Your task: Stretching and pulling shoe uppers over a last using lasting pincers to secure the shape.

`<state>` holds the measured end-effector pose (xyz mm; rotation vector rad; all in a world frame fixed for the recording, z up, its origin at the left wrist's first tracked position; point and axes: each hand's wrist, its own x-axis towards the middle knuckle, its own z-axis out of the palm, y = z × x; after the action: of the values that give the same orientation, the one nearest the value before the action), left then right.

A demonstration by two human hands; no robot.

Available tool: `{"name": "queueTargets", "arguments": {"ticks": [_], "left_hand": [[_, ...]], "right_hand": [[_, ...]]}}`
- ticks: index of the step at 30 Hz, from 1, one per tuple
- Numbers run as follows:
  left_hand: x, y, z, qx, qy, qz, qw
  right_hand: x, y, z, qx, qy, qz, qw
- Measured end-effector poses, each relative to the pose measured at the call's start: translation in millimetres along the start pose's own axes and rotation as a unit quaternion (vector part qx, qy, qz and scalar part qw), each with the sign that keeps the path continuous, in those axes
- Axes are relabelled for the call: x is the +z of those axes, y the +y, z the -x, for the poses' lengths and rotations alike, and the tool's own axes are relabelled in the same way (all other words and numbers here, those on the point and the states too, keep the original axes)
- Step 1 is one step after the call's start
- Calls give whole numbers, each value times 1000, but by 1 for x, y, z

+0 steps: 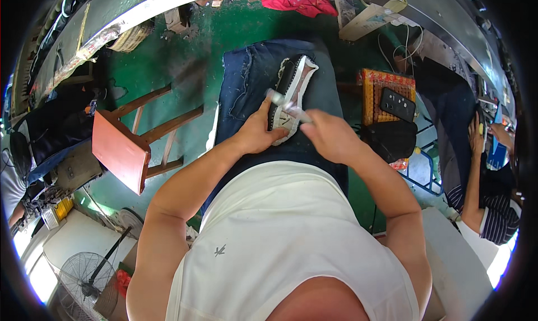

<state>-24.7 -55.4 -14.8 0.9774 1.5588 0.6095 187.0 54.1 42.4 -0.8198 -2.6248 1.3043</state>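
At frame centre, on the denim-covered lap (246, 85), the left hand (255, 133) grips a black-and-white shoe (291, 91); the right hand (330, 135) clasps a pale tool (286, 103). Slippage could likely gouge the steadying fingers.

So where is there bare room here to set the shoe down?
Bare green floor lies between the wooden stool and the denim-covered lap. To the right it is crowded: a crate carrying a phone, a black bag, and a co-worker.
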Motion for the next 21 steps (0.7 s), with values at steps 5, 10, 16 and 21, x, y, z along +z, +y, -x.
{"name": "queueTargets", "arguments": {"ticks": [5, 10, 16, 21], "left_hand": [[-3, 9, 4, -36, -13, -24, 999], [-5, -7, 1, -20, -27, 196, 980], [1, 8, -4, -55, -30, 330, 942], [16, -7, -20, -75, 25, 302, 950]], "right_hand": [[-18, -3, -10, 118, -133, 49, 983], [-50, 3, 2, 200, -119, -110, 966], [-32, 38, 17, -7, -30, 127, 991], [-29, 43, -5, -40, -12, 230, 972]]}}
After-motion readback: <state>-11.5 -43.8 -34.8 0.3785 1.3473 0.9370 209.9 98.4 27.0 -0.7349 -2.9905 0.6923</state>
